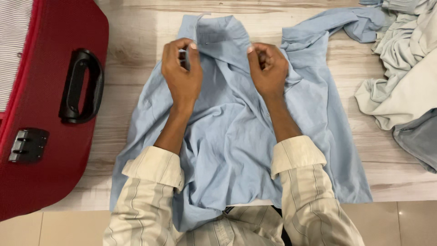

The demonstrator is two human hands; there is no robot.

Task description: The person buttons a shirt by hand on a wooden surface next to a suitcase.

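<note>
Shirt: a light blue cotton button-up shirt [236, 132] is spread front-up across the middle of the frame, collar toward the top, hem at the lower edge.
Surface: it is carried by a pale wood-grain tabletop [132, 41].
Left hand: the left hand [182, 75] is closed in a pinch on the shirt's placket just below the collar, left of centre.
Right hand: the right hand [267, 68] is curled shut on the opposite front edge, right of centre — both hands are gripping cloth, near each other.
Step, judged: the collar area appears to be fastened or aligned; the two edges are best kept level and taut, with the wrinkled body smoothed only afterwards.
Case: a red fabric suitcase [41, 105] is seen at the left of the frame, with a black plastic handle [84, 86] and a small dark combination lock [28, 145] below it.
Labels: no readable label or sign is seen — a small tab inside the collar cannot be made out.
Other cloth: a heap of pale grey-green garments [405, 73] lies at the upper right.
</note>
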